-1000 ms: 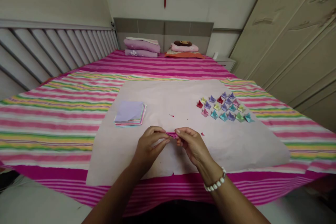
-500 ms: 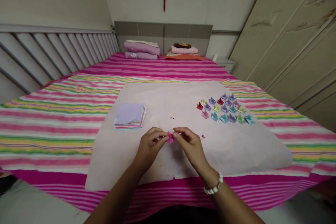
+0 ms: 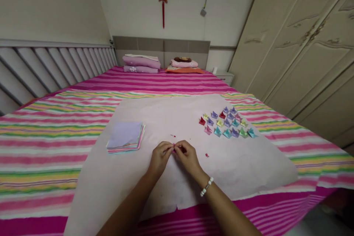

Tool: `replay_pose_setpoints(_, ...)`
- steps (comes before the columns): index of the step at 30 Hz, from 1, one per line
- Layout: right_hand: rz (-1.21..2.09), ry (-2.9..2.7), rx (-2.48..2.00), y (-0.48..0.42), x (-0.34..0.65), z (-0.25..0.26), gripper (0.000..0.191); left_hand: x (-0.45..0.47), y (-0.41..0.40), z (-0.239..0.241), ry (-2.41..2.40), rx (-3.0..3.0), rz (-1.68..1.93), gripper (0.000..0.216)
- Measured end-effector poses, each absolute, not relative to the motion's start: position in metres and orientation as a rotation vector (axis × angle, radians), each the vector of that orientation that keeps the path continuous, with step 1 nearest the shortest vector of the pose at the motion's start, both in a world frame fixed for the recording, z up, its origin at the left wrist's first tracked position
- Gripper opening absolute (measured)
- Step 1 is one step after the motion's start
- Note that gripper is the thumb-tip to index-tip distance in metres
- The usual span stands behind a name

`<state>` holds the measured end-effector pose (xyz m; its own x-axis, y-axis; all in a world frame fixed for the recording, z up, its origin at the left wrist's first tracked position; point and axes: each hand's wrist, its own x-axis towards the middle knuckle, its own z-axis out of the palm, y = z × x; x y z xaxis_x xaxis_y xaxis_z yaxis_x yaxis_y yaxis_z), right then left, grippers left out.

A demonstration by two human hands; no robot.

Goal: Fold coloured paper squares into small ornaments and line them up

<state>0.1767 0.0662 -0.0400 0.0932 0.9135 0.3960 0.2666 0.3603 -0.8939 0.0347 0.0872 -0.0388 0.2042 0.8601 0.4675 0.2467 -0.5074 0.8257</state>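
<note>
My left hand (image 3: 159, 157) and my right hand (image 3: 186, 156) meet fingertip to fingertip over a large pale paper sheet (image 3: 155, 114) spread on the bed. Both pinch a small pink folded paper piece (image 3: 174, 150), mostly hidden between the fingers. A white bead bracelet (image 3: 207, 186) sits on my right wrist. A stack of coloured square papers (image 3: 125, 137) with a lilac sheet on top lies to the left of my hands. Several small folded paper shapes (image 3: 227, 122) in many colours stand in rows to the right.
Two tiny red scraps (image 3: 207, 155) lie on the sheet near my hands. The bed has a pink striped cover (image 3: 55, 132). Folded bedding and pillows (image 3: 141, 62) sit at the headboard. A slatted rail runs on the left, wardrobe doors (image 3: 304, 51) on the right.
My hands have drawn closer together and the pink piece has been folded smaller, now nearly hidden in my fingertips. The camera has tilted up and back, showing more wall.
</note>
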Motion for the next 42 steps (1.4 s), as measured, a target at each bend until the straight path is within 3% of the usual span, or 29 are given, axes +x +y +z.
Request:
replay_pose_setpoints(15,0.695,-1.413,-1.192,0.077,0.18,-0.082,0.011,0.038,0.103,-0.085,1.108,1.883,1.251,0.008)
replay_pose_setpoints(42,0.675,-1.362,-1.167,0.076,0.18,-0.08,0.012,0.039,0.097,-0.088,1.152,2.031,1.285,0.01)
